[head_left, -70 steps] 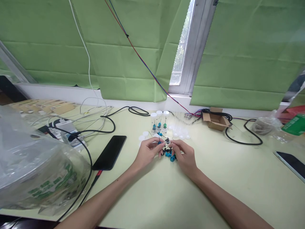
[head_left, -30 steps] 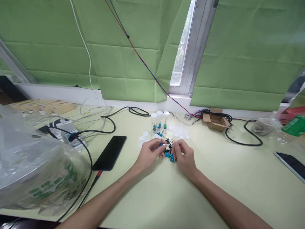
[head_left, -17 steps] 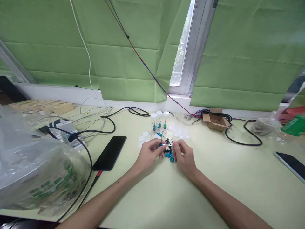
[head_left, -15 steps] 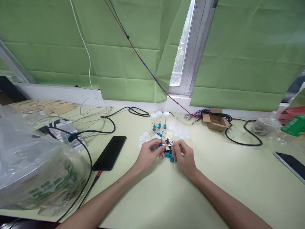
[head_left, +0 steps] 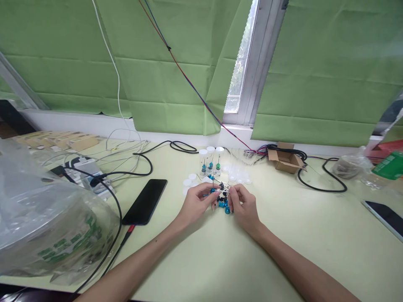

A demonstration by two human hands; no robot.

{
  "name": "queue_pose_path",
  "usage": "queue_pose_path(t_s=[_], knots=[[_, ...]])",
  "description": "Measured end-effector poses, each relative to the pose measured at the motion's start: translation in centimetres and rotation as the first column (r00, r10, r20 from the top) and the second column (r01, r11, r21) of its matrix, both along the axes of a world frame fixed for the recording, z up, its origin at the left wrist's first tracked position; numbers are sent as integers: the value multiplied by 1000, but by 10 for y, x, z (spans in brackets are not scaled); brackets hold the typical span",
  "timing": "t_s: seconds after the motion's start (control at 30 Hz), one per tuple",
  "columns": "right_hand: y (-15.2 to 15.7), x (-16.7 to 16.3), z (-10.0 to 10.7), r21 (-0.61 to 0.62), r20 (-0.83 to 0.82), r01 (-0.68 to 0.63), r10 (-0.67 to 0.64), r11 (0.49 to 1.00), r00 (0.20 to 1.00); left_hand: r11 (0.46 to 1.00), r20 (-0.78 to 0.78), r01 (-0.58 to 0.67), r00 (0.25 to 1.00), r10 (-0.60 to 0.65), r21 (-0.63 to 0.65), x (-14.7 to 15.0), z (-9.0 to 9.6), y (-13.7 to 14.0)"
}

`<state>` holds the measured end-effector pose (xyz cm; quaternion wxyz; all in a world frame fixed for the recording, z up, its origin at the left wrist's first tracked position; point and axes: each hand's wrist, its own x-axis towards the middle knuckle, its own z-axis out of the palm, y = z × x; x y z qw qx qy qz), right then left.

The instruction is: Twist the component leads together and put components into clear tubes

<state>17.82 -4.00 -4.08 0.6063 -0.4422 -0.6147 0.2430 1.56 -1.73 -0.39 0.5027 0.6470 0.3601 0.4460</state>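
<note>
Thin, straight silver metal rod (head_left: 223,191) bridges both hands above the mid-table (head_left: 217,260), long axis roughly parallel to the back edge; left hand (head_left: 195,202) pinches its small blue rounded end piece (head_left: 213,190), right hand (head_left: 244,205) its opposite tip.

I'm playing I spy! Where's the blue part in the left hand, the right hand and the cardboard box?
Blue part (head_left: 213,190): head view, visible middle.
Right hand (head_left: 245,204): head view, its back.
Cardboard box (head_left: 285,166): head view, front wall.
</note>
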Motion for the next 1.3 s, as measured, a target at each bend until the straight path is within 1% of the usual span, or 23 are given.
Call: queue_pose_path(t_s=[0.57, 0.8, 1.07, 1.3], knots=[[1, 0, -2, -38, -48, -53, 51, 998, 998, 998, 0, 39, 999, -39, 49, 0, 2, 0], [2, 1, -3, -58, -52, -64, 61, 996, 997, 999, 18, 47, 999, -47, 20, -1, 2, 1], [1, 2, 2, 26, -4, -17, 17, 1000, 1000, 999, 27, 35, 999, -34, -30, -4, -1, 5], [1, 3, 2, 17, -10, 0, 0, 1000, 1000, 997, 45, 56, 998, -54, -56, -5, -2, 7]])
